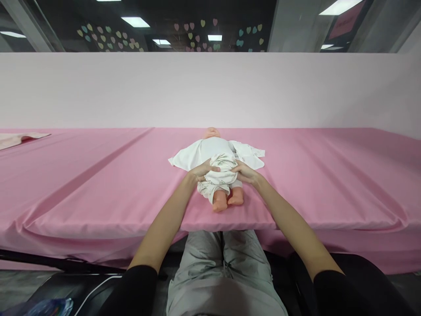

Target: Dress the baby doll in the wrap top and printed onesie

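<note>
A baby doll (212,132) lies on the pink-covered table, head toward the wall and bare feet (226,201) toward me. A white baby top (204,151) with spread sleeves covers its chest. Over its hips and legs, patterned white baby pants (223,164) sit bunched in folds. My left hand (204,170) grips the pants' left side, thumb on top. On the opposite side, my right hand (245,170) pinches the same cloth between thumb and fingers. Both hands' other fingers are partly hidden by the fabric and the doll.
The pink tablecloth (98,188) has raised creases and hangs over the front edge. A pale folded cloth (19,139) lies at the far left. Behind stands a white wall (210,87) under a window. Dark chairs (358,276) and a white cable (95,289) are below the table.
</note>
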`<action>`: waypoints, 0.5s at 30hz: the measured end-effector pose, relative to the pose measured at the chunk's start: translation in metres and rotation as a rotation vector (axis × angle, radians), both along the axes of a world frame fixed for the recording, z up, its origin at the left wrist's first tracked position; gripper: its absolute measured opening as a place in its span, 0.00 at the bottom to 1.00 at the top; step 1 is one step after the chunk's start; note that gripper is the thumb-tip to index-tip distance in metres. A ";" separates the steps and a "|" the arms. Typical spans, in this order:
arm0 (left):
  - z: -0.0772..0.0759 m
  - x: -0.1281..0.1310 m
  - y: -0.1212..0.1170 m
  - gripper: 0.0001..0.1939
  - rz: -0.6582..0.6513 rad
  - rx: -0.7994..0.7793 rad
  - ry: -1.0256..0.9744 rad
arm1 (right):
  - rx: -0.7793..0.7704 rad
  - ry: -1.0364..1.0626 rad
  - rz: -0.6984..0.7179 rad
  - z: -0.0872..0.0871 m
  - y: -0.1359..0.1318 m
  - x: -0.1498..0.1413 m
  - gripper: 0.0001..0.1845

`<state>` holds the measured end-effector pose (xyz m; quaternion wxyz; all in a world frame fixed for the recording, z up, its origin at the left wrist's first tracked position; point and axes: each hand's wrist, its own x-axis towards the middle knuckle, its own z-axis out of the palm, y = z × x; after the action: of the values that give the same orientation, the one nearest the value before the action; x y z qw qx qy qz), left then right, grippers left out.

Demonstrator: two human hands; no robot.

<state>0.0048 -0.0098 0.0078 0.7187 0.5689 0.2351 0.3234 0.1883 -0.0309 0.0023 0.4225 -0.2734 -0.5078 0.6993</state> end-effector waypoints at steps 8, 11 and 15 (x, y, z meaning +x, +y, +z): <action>0.021 0.000 -0.013 0.40 -0.150 0.319 0.225 | -0.037 0.171 0.036 -0.003 0.005 0.003 0.13; 0.021 -0.004 -0.012 0.40 -0.177 0.380 0.217 | -0.024 0.206 0.058 -0.003 0.005 0.004 0.16; 0.023 -0.005 -0.011 0.35 -0.223 0.389 0.254 | 0.049 0.145 0.108 0.000 -0.001 0.004 0.25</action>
<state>-0.0006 -0.0211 0.0312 0.5917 0.7549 0.1927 0.2072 0.1927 -0.0314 0.0022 0.4263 -0.1840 -0.5069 0.7263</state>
